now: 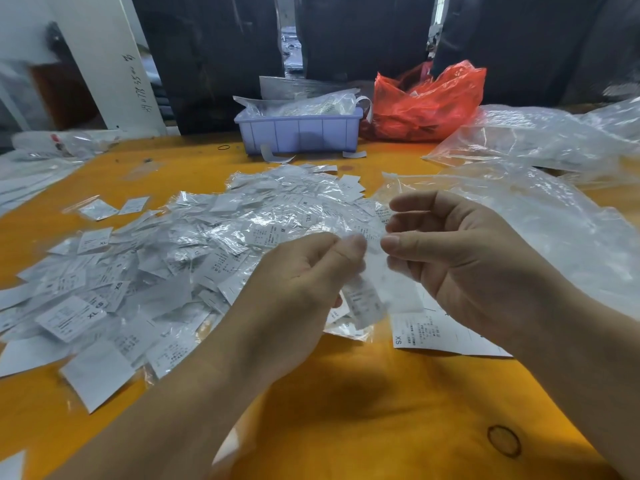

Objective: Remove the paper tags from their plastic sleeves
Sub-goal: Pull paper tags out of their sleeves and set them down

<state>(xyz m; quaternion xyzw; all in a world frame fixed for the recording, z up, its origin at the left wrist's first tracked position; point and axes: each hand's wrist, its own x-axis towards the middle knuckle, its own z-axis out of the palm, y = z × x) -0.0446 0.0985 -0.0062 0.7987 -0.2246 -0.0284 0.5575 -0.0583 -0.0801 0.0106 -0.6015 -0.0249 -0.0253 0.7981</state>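
Your left hand (304,268) pinches one sleeved tag (363,299) between thumb and curled fingers at the centre of the view, the printed paper hanging toward 6 o'clock. Your right hand (450,258), just at 3 o'clock of it, curls its thumb and fingers toward the clear top edge of the plastic; whether it has caught the film is too blurred to tell. The heap of sleeved tags (166,271) sprawls over the yellow surface (346,410) from 9 to 12 o'clock; loose bags (540,216) lie at 2 o'clock, a lilac bin (298,131) and a red bag (429,105) at 12. The risk now, as I judge it: the slick film slipping from the pinch, or a hard pull creasing or tearing the paper because paper and film are gripped together.
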